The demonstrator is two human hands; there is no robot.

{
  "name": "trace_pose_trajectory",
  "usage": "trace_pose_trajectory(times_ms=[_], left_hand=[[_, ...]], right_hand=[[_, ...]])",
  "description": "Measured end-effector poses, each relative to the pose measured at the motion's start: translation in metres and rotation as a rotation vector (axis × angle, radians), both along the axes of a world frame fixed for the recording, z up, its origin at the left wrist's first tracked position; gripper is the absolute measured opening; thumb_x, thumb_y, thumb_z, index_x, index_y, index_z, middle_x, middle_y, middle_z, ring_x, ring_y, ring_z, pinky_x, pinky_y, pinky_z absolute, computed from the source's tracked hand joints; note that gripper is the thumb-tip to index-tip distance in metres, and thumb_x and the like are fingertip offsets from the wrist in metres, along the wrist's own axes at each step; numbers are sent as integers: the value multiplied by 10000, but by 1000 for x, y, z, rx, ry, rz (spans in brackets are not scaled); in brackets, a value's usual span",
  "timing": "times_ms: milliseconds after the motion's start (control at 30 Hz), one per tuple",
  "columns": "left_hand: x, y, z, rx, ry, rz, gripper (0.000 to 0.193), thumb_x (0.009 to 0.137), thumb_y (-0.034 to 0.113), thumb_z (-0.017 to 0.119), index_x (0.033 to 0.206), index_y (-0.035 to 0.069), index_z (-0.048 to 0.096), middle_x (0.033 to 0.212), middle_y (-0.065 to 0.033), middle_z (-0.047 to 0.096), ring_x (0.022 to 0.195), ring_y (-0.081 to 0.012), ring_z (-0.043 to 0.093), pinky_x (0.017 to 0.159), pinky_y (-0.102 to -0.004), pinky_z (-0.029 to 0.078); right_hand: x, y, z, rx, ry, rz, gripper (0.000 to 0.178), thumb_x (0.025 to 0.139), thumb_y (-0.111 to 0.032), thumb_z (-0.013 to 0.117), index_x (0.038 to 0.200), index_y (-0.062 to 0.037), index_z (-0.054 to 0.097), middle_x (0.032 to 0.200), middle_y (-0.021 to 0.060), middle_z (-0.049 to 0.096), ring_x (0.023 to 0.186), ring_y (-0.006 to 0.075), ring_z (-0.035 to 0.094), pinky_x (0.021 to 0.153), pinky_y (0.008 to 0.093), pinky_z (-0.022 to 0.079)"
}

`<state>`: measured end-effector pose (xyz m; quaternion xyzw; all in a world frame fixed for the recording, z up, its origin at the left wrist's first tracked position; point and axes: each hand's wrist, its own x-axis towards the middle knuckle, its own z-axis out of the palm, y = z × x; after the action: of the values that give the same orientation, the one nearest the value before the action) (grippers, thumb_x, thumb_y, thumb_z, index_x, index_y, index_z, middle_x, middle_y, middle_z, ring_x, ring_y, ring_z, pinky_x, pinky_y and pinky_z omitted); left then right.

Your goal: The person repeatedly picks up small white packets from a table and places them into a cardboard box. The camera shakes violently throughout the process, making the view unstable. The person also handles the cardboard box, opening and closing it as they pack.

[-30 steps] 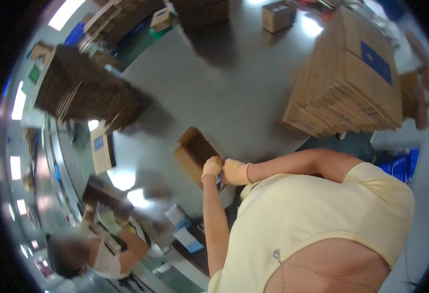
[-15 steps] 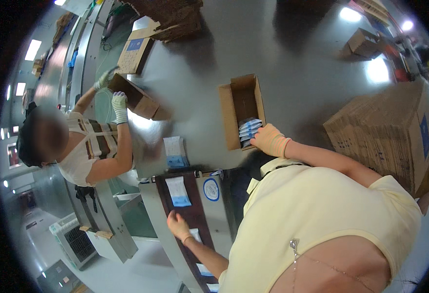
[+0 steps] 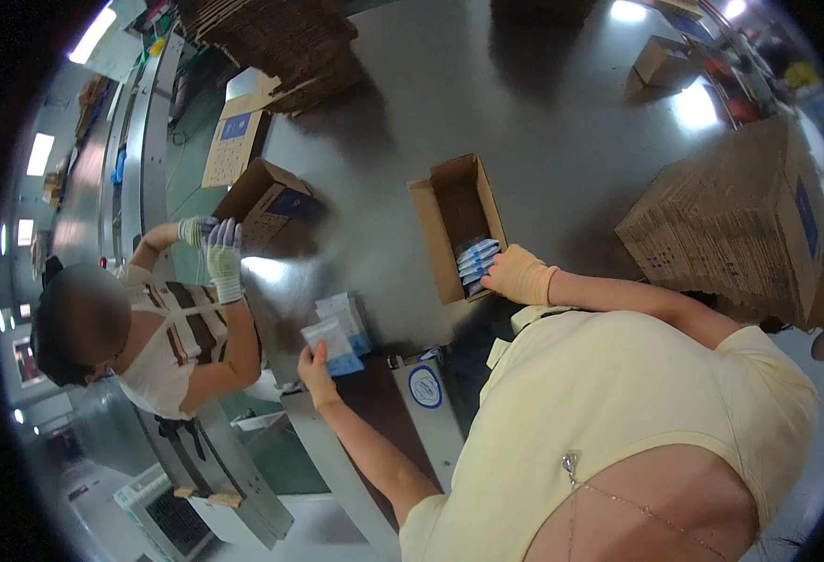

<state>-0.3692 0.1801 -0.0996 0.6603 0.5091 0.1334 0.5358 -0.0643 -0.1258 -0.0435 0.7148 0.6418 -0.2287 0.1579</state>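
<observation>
My bare left hand [image 3: 316, 377] pinches the near edge of a white-and-blue flat packet [image 3: 334, 347], thumb on top. This packet overlaps other similar packets [image 3: 343, 307] on the grey table at the conveyor's far end. My right hand [image 3: 521, 275], in an orange striped glove, reaches over the near right edge of an open cardboard carton [image 3: 439, 245]. Its curled fingertips press against a row of packets [image 3: 477, 262] standing at the carton's near end. The tips themselves are partly hidden. The carton's far part shows bare brown cardboard.
A dark conveyor belt [image 3: 379, 393] runs below my left arm. At left, a co-worker's gloved hands [image 3: 224, 258] hold another open carton [image 3: 267, 201]. Flattened cartons are stacked at right [image 3: 730, 220] and far left [image 3: 276, 42]. Another box [image 3: 665, 64] sits far right.
My left hand has moved forward from over the belt to the far packets and now holds one. My right hand stays at the carton. The co-worker's carton has turned and their hands have shifted.
</observation>
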Motion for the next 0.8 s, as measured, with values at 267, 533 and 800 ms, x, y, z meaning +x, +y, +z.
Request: trace_pose_trajectory(times_ms=[267,533,800], left_hand=[[106,2,-48,201,608,-457,590,620,273,843,1088,22,586,1103,-147,600,1000,-294,580,852,-403,468],[196,-98,-137,1146,411,-703,464,601,248,831,981,106,605,949,-76,639,879,-284,622,757,-415,485],[232,-85,52,-5,-624,-284,384,649,107,815,983,59,633,953,-21,666,869,-146,620,746,-351,522]], right_hand=[[1,-8,-4,67,9,-27,190,851,-192,577,1024,-147,643,924,22,674,964,213,623,739,379,480],[-10,3,2,113,-19,27,151,834,-205,572,955,-159,651,865,-1,667,918,209,628,712,370,478],[-1,-17,-25,214,13,-24,149,823,-215,576,946,-164,645,846,-13,665,914,218,626,663,371,478]])
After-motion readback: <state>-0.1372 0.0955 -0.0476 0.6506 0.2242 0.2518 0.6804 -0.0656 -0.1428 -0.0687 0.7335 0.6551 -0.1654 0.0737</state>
